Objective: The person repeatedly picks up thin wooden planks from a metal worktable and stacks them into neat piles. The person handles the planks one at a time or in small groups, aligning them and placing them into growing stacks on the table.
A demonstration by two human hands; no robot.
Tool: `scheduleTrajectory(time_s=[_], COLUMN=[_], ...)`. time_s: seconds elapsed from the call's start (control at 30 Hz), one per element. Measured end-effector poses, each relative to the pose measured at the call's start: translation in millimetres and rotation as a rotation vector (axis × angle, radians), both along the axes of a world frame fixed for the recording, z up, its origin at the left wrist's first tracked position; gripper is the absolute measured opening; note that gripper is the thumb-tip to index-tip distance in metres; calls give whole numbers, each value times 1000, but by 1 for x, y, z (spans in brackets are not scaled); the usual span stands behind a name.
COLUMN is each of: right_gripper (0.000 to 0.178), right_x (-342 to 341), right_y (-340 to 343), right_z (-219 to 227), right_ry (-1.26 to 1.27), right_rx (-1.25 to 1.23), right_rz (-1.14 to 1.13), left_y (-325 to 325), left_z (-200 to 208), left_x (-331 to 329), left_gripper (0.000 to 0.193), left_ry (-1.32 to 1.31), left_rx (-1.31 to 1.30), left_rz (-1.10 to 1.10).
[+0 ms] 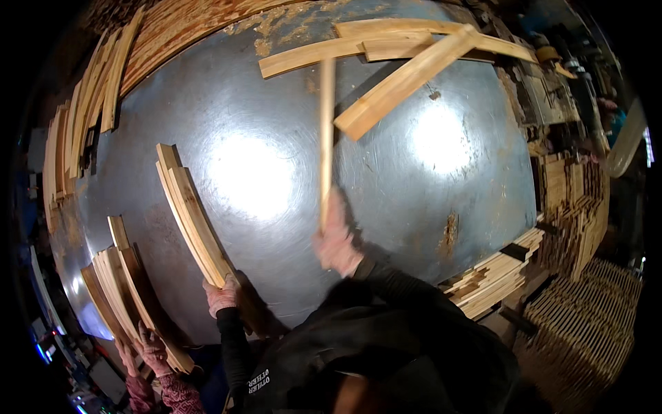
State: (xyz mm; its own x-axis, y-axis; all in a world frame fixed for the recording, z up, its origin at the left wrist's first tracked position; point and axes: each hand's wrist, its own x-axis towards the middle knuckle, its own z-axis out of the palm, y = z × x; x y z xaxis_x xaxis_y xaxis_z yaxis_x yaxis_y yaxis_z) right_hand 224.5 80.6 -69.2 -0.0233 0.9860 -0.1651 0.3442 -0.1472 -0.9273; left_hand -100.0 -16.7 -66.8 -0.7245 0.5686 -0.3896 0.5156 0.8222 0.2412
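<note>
My left hand (221,295) is closed around the near end of a small stack of long wooden boards (194,221), standing on edge side by side on the grey metal tabletop (276,110). My right hand (338,238), smeared by motion, grips the near end of a single narrow wooden board (327,131). This board points away from me, and its far end reaches the boards at the back. Beyond it, a loose board (407,86) lies slanted across another long board (310,55) and several more at the table's far side.
At the lower left, a co-worker's hands (148,352) touch another board bundle (124,290). Boards (103,90) lean along the far left edge. Stacked boards (493,279) lie by the right edge, with piled slats (586,331) and wood stacks (569,200) beyond.
</note>
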Motion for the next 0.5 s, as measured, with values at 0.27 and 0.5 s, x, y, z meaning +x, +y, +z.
scheduleTrajectory(time_s=[0.27, 0.5], right_gripper=[52, 102], right_x=[-136, 1], right_y=[-92, 128], right_z=[16, 38], right_ry=[-186, -702], right_rx=[-47, 139], right_rz=[1113, -349], left_y=[-2, -9], left_z=[31, 54], left_x=[27, 35], left_gripper=[109, 102], left_ry=[8, -32], left_rx=[70, -72], left_rz=[-100, -79])
